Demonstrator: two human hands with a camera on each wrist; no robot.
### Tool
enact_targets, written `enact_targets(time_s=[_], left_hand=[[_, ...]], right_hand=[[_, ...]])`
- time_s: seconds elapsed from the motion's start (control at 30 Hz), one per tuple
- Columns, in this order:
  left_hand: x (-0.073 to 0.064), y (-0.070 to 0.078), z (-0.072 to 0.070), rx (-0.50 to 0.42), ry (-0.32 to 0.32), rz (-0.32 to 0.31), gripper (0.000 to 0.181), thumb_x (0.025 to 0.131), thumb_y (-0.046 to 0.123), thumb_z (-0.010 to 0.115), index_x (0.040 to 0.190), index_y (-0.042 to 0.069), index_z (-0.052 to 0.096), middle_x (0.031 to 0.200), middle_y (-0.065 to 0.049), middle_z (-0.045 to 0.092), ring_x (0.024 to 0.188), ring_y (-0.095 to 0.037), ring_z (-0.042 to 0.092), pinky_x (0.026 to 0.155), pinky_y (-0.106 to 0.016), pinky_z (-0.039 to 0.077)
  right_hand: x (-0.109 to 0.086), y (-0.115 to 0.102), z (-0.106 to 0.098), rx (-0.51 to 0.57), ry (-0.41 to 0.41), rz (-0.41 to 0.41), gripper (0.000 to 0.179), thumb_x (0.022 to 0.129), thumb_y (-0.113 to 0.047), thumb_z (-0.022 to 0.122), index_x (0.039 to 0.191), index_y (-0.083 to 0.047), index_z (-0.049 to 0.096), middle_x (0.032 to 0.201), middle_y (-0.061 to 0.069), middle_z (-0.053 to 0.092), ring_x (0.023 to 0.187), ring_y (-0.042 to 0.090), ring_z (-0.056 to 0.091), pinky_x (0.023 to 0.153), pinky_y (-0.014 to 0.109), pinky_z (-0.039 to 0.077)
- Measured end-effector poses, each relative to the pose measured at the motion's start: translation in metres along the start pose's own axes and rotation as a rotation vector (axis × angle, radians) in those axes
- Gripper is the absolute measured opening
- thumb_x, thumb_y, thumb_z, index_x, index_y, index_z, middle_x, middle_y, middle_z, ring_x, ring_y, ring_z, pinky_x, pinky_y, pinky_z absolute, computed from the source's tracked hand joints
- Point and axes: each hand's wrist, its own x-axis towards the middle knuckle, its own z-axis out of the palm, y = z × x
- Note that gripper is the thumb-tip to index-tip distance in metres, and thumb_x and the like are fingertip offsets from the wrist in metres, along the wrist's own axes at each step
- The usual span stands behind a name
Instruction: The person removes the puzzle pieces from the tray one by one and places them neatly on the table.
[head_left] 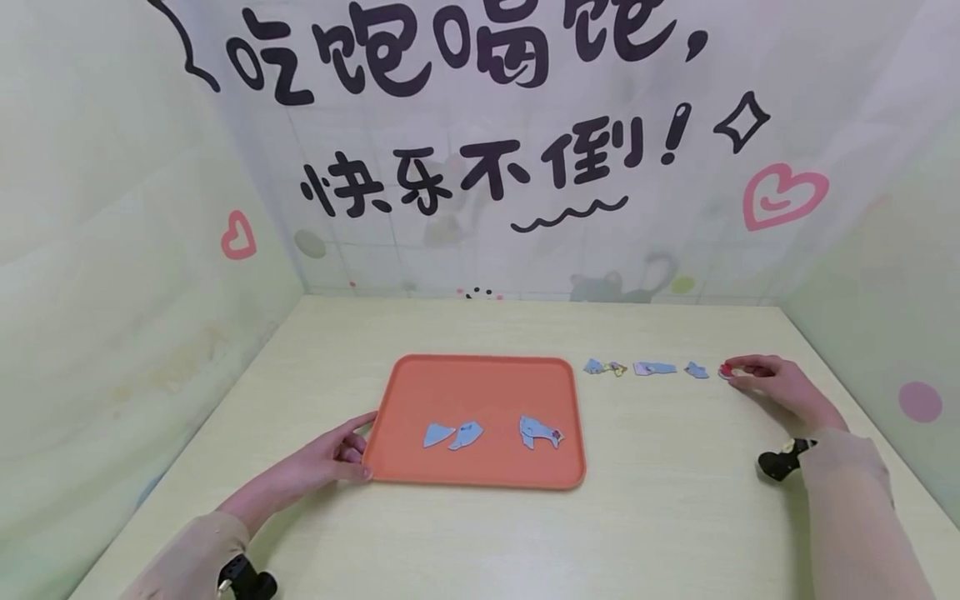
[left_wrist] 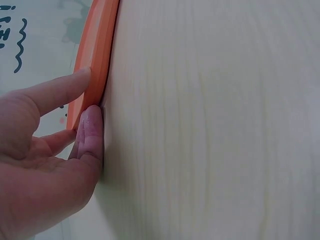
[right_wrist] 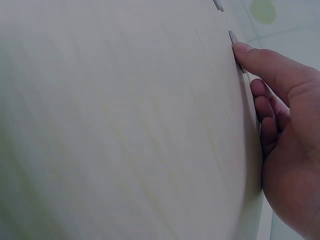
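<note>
My left hand [head_left: 333, 454] grips the near left corner of an orange-red tray [head_left: 480, 387] that lies flat on the table. In the left wrist view the thumb presses the tray's outer wall [left_wrist: 95, 50], with curled fingers close by at the corner. On the tray are flat blue puzzle pieces: two side by side [head_left: 467, 435] and a dolphin-like shape [head_left: 536, 431] to the right. At the far right, my right hand [head_left: 783, 387] pinches a small red puzzle piece [head_left: 725, 372] on the table between thumb and index finger. The right wrist view shows only its thin edge [right_wrist: 233, 39].
Left of the right hand, a row of flat pieces lies on the table: a small blue one [head_left: 696, 370], a long blue-lilac one [head_left: 655, 368] and a blue-yellow cluster [head_left: 604, 367]. Printed cloth walls [head_left: 480, 250] enclose the table's back and sides.
</note>
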Motion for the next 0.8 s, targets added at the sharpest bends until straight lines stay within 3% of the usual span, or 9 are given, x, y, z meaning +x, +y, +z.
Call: enact_targets(time_s=[0.37,0.8], left_hand=[[-0.0006,0.0032,-0.0003,0.007,0.006,-0.008,0.094,0.085,0.012,0.077,0.158,0.009,0.019,0.116,-0.013,0.044,0.099,-0.02,0.046,0.079,-0.026,0.044],[-0.0014,0.0033,0.001,0.024,0.018,-0.018,0.092,0.084,0.012,0.077,0.158,0.009,0.021,0.115,-0.013,0.044,0.1,-0.021,0.046,0.083,-0.027,0.043]], right_hand=[[-0.0013,0.0018,0.0027,0.057,-0.015,0.032,0.064,0.091,-0.049,0.066,0.138,-0.007,0.053,0.135,0.014,0.051,0.097,-0.001,0.045,0.083,0.022,0.037],[-0.0024,-0.0045,0.0024,0.03,-0.013,0.026,0.064,0.092,-0.05,0.065,0.137,-0.005,0.053,0.136,0.021,0.05,0.096,0.003,0.045,0.086,0.029,0.035]])
